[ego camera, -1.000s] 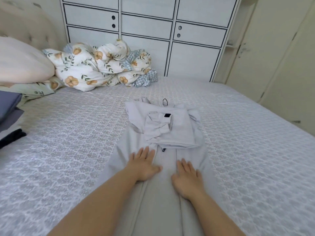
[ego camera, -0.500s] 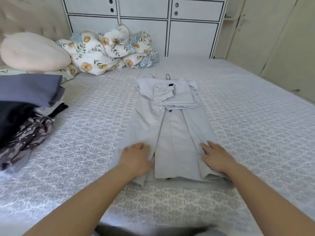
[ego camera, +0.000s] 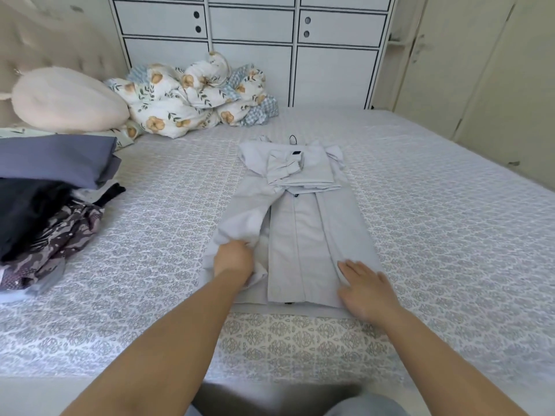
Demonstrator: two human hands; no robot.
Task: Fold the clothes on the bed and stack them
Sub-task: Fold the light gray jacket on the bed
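A long pale grey garment (ego camera: 303, 229) lies lengthwise on the bed (ego camera: 435, 223), its upper part folded into a small bundle at the far end. My left hand (ego camera: 235, 258) grips a bunched fold of the garment's left side near its lower edge. Flat on the garment's right lower corner rests my right hand (ego camera: 365, 288), fingers spread. A pile of clothes (ego camera: 45, 199) sits at the left: a folded blue-grey piece on top, black and patterned dark pieces under it.
A floral quilt (ego camera: 192, 97) is heaped at the bed's far side next to a cream pillow (ego camera: 67, 100) and the padded headboard. White cabinets (ego camera: 252, 40) stand behind the bed. The bed's near edge is just in front of my body.
My left hand has closed on the garment's left side and lifted a fold of it. My right hand stays pressed on the right lower corner.
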